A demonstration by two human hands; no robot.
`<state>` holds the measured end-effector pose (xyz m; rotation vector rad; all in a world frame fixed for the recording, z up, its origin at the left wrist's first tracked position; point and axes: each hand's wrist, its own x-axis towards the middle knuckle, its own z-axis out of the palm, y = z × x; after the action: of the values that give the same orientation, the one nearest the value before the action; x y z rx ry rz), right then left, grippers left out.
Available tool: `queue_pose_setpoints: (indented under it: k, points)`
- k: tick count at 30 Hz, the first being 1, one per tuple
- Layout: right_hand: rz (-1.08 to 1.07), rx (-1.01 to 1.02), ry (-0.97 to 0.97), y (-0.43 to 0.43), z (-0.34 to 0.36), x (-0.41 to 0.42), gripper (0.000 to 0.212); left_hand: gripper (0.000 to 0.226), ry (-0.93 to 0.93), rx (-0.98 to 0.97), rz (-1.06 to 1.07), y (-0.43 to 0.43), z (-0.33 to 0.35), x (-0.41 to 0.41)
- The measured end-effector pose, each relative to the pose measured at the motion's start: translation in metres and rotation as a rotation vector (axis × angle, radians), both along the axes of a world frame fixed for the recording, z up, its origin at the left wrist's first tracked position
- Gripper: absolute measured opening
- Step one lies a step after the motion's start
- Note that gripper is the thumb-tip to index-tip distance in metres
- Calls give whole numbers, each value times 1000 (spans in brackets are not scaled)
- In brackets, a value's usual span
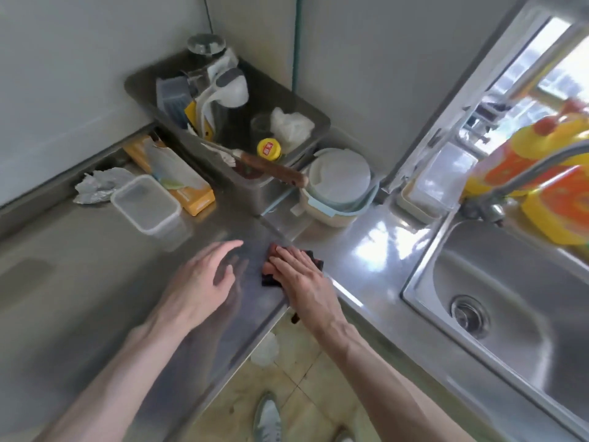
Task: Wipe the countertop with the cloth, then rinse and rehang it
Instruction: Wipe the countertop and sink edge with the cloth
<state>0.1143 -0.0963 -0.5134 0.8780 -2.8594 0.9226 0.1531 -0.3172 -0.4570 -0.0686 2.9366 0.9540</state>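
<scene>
The steel countertop bends round the corner in an L, smooth and glossy, its left stretch blurred. At 3 o'clock lies the steel sink, a rounded basin with a ringed drain. At 12 o'clock stands a deep rectangular steel bin. It holds a white plastic brush, a crumpled clear bag, a yellow-capped jar and some blurred upright things. A knife with a brown wooden handle lies across its front rim.

Just beside the bin, at 1 o'clock, sits a round cream and blue tub with its pale lid on, so its contents are hidden. At 2 o'clock, behind the sink, stand yellow and orange bottles. At 10 o'clock lies a long yellow box, touching a clear lidded rectangular box in which nothing shows. Crumpled foil lies beside that.

Your right hand lies flat on the cloth, fingers straight, pressing it to the steel near the inner corner, just below centre. The cloth is dark, small and folded. Your left hand is just left of it at 8 o'clock, fingers loose and spread, holding nothing. You cannot tell whether it touches the steel.
</scene>
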Motion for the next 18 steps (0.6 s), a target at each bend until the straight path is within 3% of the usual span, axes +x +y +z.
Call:
queue_pose_setpoints:
  k: [2,7,12,18]
  points:
    - [-58,-6,2,25,5,-9,60,49,-45,-46,-55,19,2,-12]
    - [-168,30,40,90,16,3,24,57,-134,-171,-199,71,-3,-20]
    - [-172,183,49,152,6,44,44,64,-155,-242,-289,126,-17,-18]
    - [-249,220,121,238,20,117,34,60,-171,-210,-326,183,-18,-9]
